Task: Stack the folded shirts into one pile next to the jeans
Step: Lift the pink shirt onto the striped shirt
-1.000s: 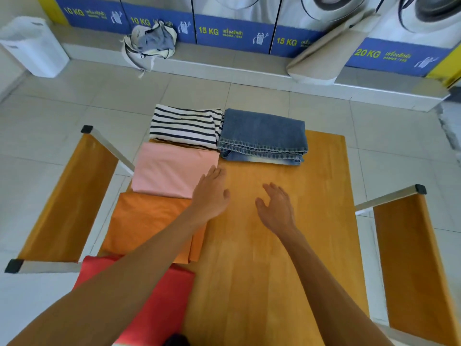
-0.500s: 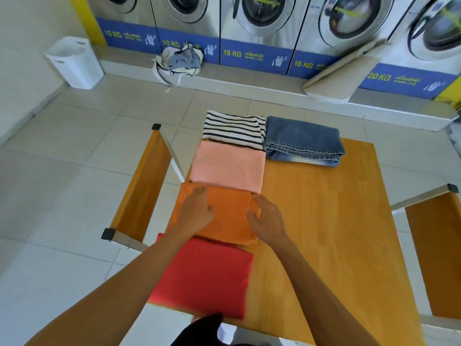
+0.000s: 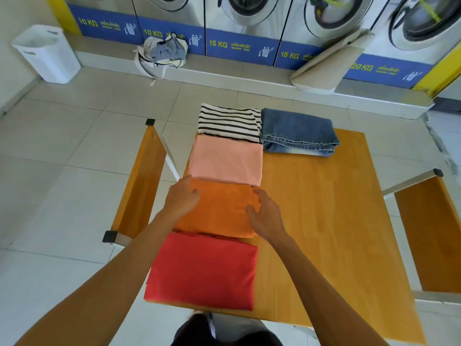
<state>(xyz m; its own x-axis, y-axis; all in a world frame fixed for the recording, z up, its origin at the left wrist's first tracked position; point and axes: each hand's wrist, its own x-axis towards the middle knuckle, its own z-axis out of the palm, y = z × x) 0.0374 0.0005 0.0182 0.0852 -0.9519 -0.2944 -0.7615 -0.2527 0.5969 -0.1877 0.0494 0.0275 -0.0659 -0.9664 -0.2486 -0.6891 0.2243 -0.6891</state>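
Note:
Folded shirts lie in a row down the left side of the wooden table (image 3: 311, 221): striped (image 3: 228, 122) at the far end, then pink (image 3: 225, 159), orange (image 3: 219, 211) and red (image 3: 203, 270) nearest me. Folded blue jeans (image 3: 298, 132) rest right of the striped shirt, touching it. My left hand (image 3: 182, 198) grips the orange shirt's far left corner, fingers curled over the edge. My right hand (image 3: 264, 213) holds its right edge, the thumb on top.
Wooden benches stand left (image 3: 138, 178) and right (image 3: 429, 233) of the table. Washing machines (image 3: 244, 23) line the far wall. A white bin (image 3: 47, 53), a bag of clothes (image 3: 162, 52) and a leaning beige board (image 3: 329, 62) sit on the floor beyond.
Both hands came back from the table's middle to the orange shirt and closed on its left and right edges. The camera view tilted up and shifted.

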